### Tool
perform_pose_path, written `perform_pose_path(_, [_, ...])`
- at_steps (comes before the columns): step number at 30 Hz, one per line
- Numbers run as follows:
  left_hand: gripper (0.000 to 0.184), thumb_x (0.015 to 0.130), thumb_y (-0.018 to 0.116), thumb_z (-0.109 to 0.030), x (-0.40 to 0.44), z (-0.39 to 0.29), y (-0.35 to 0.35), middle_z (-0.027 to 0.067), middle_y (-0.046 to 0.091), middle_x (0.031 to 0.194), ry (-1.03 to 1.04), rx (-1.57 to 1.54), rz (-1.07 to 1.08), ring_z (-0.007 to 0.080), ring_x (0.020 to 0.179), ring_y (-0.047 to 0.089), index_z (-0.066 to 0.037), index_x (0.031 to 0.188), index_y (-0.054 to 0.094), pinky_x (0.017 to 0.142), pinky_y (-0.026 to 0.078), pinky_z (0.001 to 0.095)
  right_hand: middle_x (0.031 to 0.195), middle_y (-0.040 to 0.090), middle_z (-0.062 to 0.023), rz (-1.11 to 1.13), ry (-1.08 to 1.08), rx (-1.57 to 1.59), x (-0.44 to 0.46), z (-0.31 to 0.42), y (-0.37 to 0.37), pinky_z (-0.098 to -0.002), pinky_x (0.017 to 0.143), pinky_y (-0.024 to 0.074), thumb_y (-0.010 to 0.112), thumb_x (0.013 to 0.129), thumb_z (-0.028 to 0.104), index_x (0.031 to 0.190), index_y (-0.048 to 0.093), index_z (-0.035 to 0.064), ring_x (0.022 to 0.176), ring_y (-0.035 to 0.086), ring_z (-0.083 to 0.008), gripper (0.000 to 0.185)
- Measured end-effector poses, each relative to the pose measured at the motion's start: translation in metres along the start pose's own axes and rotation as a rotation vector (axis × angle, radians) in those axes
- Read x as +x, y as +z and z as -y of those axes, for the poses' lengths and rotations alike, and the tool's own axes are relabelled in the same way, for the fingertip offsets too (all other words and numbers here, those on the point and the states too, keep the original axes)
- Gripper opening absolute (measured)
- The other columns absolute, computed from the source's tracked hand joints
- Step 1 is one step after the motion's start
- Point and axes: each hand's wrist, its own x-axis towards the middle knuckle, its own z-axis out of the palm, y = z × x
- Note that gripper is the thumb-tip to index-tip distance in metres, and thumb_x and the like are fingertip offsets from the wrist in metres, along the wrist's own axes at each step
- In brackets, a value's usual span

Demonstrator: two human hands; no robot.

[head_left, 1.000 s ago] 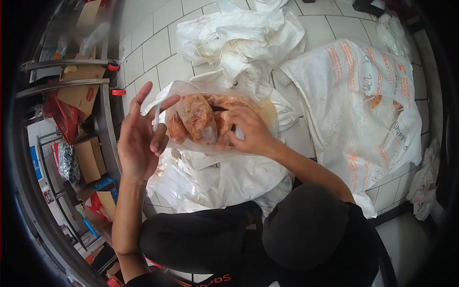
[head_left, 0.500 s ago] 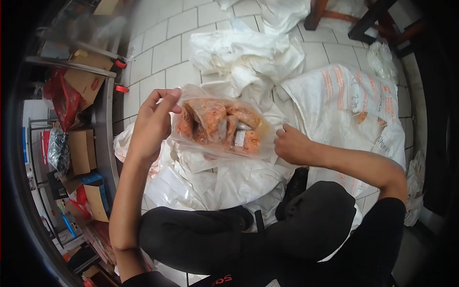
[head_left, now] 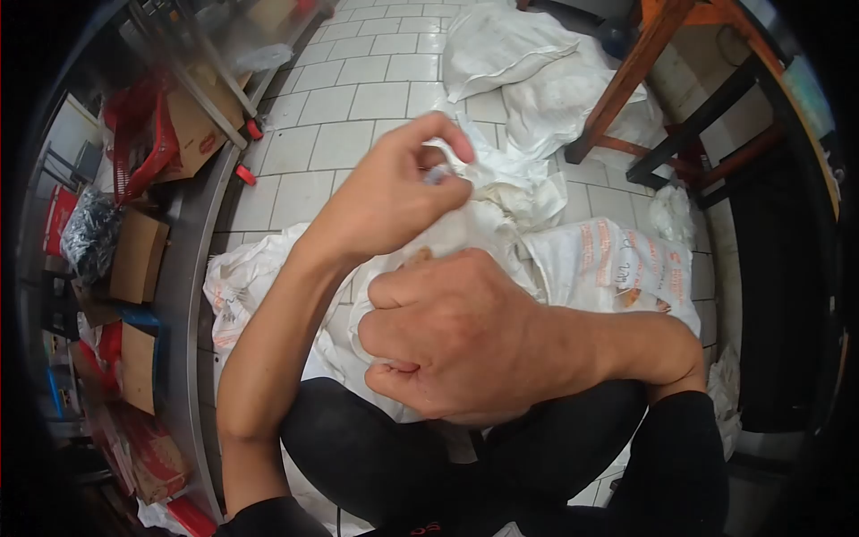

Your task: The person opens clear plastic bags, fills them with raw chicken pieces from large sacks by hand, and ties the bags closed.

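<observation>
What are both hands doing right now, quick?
Left hand: curled but partly open; can't tell if it's holding anything.
Right hand: closed in a fist; can't see what's inside, if anything.

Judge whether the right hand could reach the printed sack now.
Likely yes: the printed sack lies beyond the right forearm, its face mostly uncovered. The right hand is fisted, so it would probably have to open first.

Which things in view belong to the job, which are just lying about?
Likely the job:
left hand
right hand, clenched
white sacking beneath them
perhaps the orange-printed sack

Likely just lying about:
red basket
cardboard box
</observation>
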Motion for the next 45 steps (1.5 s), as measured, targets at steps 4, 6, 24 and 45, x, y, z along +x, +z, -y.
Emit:
perform_pose_path(4, [0.008,0.079,0.061,0.0,0.024,-0.009,0.049,0.0043,0.058,0.082,0.409,0.168,0.588,0.0143,0.078,0.055,-0.003,0.085,0.057,0.069,0.046,0.0298,0.061,0.048,-0.0086,0.125,0.125,-0.093,-0.03,0.006,-0.004,-0.0377,0.05,0.0444,0.065,0.07,0.015,0.061,0.048,0.0061,0.054,0.054,-0.0279,0.021])
perform_pose_path(6, [0.01,0.078,0.061,-0.002,0.023,-0.008,0.073,0.0069,0.059,0.083,0.292,0.288,0.807,0.0215,0.082,0.055,-0.009,0.085,0.058,0.074,0.043,0.0362,0.066,0.052,-0.0103,0.306,0.224,-0.041,-0.058,-0.001,0.0,-0.0395,0.054,0.0462,0.064,0.073,0.016,0.065,0.051,0.0042,0.06,0.057,-0.0298,0.019])
perform_pose_path(24, [0.023,0.097,0.055,-0.015,-0.027,0.157,0.125,0.009,0.052,0.107,-0.296,-0.632,0.588,0.0156,0.094,0.058,-0.01,0.105,0.034,0.081,0.047,0.029,0.126,0.048,-0.0147,0.096,0.33,0.238,-0.218,-0.122,-0.022,-0.0413,0.1,0.0362,0.067,0.086,0.019,0.091,0.064,0.0057,0.121,0.043,-0.0298,0.015])
perform_pose_path(45, [0.018,0.082,0.057,-0.013,-0.015,0.181,0.149,0.0216,0.067,0.089,0.212,0.723,0.432,0.0408,0.076,0.064,0.0,0.094,0.062,0.069,0.049,0.0477,0.082,0.057,-0.0066,-0.244,1.01,0.588,-0.249,-0.185,0.039,-0.0283,0.064,0.0491,0.062,0.09,0.021,0.1,0.056,0.0013,0.072,0.058,-0.0126,0.022])
